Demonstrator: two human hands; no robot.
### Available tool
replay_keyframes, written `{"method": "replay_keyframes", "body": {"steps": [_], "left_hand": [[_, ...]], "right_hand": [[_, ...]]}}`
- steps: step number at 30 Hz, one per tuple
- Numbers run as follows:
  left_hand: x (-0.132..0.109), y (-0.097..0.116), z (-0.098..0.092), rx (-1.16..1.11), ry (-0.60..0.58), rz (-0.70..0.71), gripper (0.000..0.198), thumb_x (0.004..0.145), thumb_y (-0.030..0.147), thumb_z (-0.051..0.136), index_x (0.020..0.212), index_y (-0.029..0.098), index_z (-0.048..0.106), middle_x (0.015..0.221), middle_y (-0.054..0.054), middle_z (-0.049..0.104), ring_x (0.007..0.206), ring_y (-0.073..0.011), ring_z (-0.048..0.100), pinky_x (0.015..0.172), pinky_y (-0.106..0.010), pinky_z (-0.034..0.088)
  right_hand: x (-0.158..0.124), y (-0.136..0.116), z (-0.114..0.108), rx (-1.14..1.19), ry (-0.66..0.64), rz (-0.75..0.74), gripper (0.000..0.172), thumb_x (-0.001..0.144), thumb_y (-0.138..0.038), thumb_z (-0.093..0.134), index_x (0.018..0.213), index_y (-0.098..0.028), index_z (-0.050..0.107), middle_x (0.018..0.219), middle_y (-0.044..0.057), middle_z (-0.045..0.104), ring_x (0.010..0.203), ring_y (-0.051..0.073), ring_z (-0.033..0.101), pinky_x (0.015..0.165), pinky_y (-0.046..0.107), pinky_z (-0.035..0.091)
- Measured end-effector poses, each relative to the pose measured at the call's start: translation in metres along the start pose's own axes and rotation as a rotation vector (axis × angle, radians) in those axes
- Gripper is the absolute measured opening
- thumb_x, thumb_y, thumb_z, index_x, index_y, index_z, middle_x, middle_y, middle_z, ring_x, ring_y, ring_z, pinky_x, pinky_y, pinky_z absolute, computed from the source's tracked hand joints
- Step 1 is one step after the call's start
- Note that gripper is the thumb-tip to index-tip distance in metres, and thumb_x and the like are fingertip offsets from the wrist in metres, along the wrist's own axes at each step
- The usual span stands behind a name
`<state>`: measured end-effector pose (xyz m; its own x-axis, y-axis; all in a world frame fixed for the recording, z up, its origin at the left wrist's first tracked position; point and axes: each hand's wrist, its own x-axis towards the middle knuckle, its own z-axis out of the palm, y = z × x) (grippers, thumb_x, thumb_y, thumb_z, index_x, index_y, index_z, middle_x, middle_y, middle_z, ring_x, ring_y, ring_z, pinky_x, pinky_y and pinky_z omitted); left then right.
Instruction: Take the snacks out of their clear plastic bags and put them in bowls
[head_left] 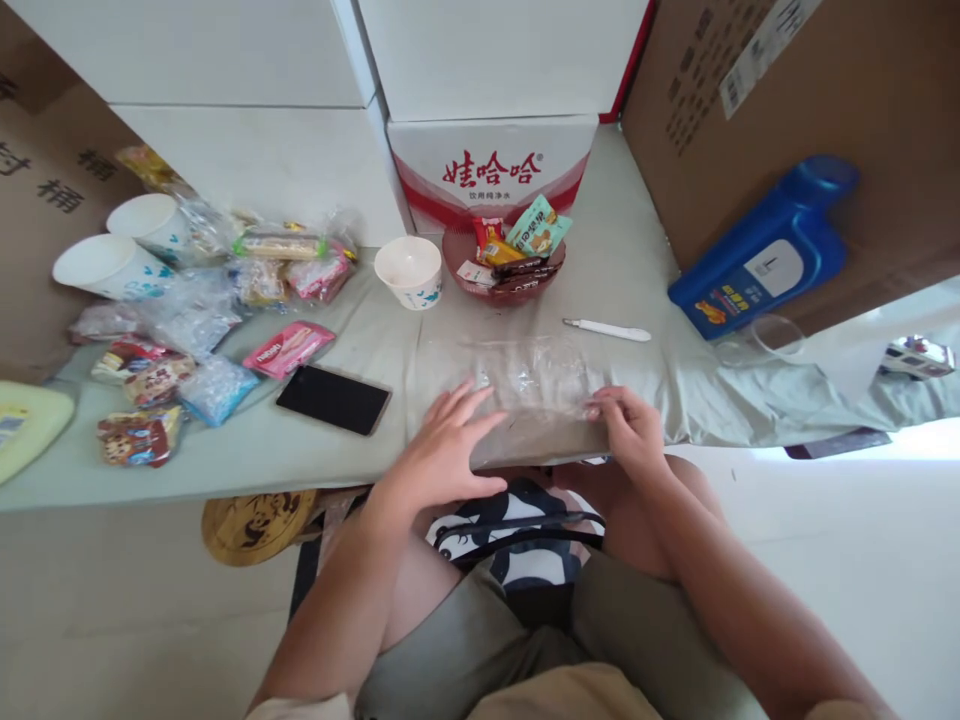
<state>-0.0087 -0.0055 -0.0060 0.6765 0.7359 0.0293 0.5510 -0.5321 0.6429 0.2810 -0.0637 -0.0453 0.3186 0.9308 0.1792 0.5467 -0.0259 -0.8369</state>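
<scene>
Standing cartons point(480, 60): white and brown, ranged along the back and sides of the table.
Table point(637, 250): wore a pale grey-green cloth, wrinkled toward the front edge.
Bottle point(772, 245): blue, apparently upright, beside the brown carton on the right.
Film point(536, 385): clear, crinkled plastic, at the front edge between both hands; sheet or bag could not be told. Looking thin, it might have torn under an uneven pull.
Left hand point(446, 450): fingers spread at the film's left side, gripping nothing visible; contact could not be told.
Bowl point(456, 260): reddish, beyond the film, filled with packets point(540, 230).
Right hand point(630, 425): fingertips pinched the film's right edge; too loose a pinch could have lost it.
Phone point(334, 399): dark, flat, left of the left hand; a swing of that forearm could have nudged it.
Cup point(420, 292): white, upright, left of the bowl.
Tool point(611, 330): white handle, thin tip leftward, just beyond the film; if sharp, a careless reach risked a nick.
</scene>
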Motion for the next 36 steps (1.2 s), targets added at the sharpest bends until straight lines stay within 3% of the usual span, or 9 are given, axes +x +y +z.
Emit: {"method": "replay_keyframes", "body": {"steps": [3,9,14,18,23,26,29,32,36], "left_hand": [[0.001,0.004,0.009,0.035,-0.012,-0.027,0.034,0.080,0.023,0.067,0.113,0.025,0.073,0.147,-0.009,0.058,0.145,-0.0327,0.044,0.121,-0.055,0.034],[0.022,-0.023,0.001,-0.475,0.438,-0.296,0.022,0.087,0.038,0.061,0.081,0.019,0.068,0.091,-0.008,0.076,0.084,-0.0193,0.073,0.077,-0.032,0.060],[0.047,-0.036,0.006,-0.632,0.581,-0.596,0.020,0.088,0.039,0.061,0.090,0.019,0.063,0.056,0.004,0.060,0.036,-0.0079,0.045,0.037,-0.019,0.033],[0.059,-0.046,0.005,-0.351,0.528,-0.627,0.019,0.092,0.034,0.056,0.092,0.019,0.067,0.050,0.004,0.056,0.041,-0.0114,0.049,0.046,-0.023,0.038],[0.062,-0.054,0.004,-0.021,0.455,-0.534,0.022,0.089,0.035,0.063,0.098,0.019,0.074,0.072,-0.005,0.069,0.072,-0.0210,0.066,0.076,-0.034,0.050],[0.063,-0.052,0.008,0.086,0.438,-0.478,0.034,0.084,0.034,0.070,0.115,0.020,0.072,0.107,-0.013,0.073,0.102,-0.0296,0.067,0.093,-0.042,0.049],[0.066,-0.050,0.013,0.140,0.413,-0.388,0.057,0.078,0.031,0.078,0.133,0.024,0.062,0.137,-0.015,0.063,0.131,-0.0374,0.052,0.108,-0.053,0.041],[0.066,-0.048,0.016,0.041,0.336,-0.294,0.052,0.082,0.021,0.072,0.132,0.024,0.061,0.122,-0.012,0.071,0.124,-0.0311,0.059,0.108,-0.049,0.042],[0.064,-0.045,0.017,-0.234,0.272,-0.175,0.044,0.083,0.014,0.064,0.126,0.024,0.061,0.094,-0.001,0.074,0.089,-0.0157,0.068,0.091,-0.032,0.051]], "right_hand": [[0.011,-0.001,0.000,0.125,0.170,0.168,0.016,0.083,-0.032,0.054,0.081,-0.022,0.067,0.057,-0.002,0.064,0.062,0.020,0.069,0.070,0.036,0.055],[0.020,0.002,-0.004,0.230,0.257,0.188,0.018,0.083,-0.036,0.056,0.083,-0.021,0.066,0.051,-0.007,0.053,0.056,0.016,0.066,0.063,0.029,0.051],[0.020,0.008,-0.004,0.187,0.227,0.232,0.029,0.087,-0.042,0.056,0.105,-0.021,0.066,0.064,-0.007,0.053,0.045,0.011,0.053,0.049,0.027,0.045],[0.019,0.013,-0.003,0.035,0.130,0.162,0.047,0.081,-0.034,0.062,0.127,-0.025,0.057,0.098,0.000,0.059,0.046,0.007,0.046,0.050,0.030,0.048],[0.009,0.015,-0.006,-0.321,-0.040,0.024,0.054,0.078,-0.025,0.057,0.132,-0.026,0.057,0.118,0.009,0.057,0.059,0.012,0.054,0.076,0.043,0.057],[-0.007,0.010,-0.005,-0.518,-0.034,-0.066,0.059,0.080,-0.024,0.057,0.138,-0.029,0.053,0.133,0.014,0.049,0.100,0.027,0.062,0.091,0.053,0.053],[-0.030,0.000,-0.008,-0.649,-0.112,-0.139,0.069,0.080,-0.020,0.057,0.146,-0.032,0.045,0.148,0.015,0.037,0.139,0.041,0.040,0.107,0.068,0.038],[-0.047,-0.013,-0.019,-0.637,-0.286,-0.131,0.075,0.080,-0.026,0.061,0.151,-0.032,0.038,0.156,0.015,0.030,0.149,0.046,0.024,0.112,0.072,0.030],[-0.035,-0.034,-0.031,-0.499,-0.250,-0.145,0.068,0.085,-0.043,0.063,0.148,-0.030,0.040,0.156,0.015,0.033,0.150,0.041,0.026,0.115,0.066,0.033]]}}
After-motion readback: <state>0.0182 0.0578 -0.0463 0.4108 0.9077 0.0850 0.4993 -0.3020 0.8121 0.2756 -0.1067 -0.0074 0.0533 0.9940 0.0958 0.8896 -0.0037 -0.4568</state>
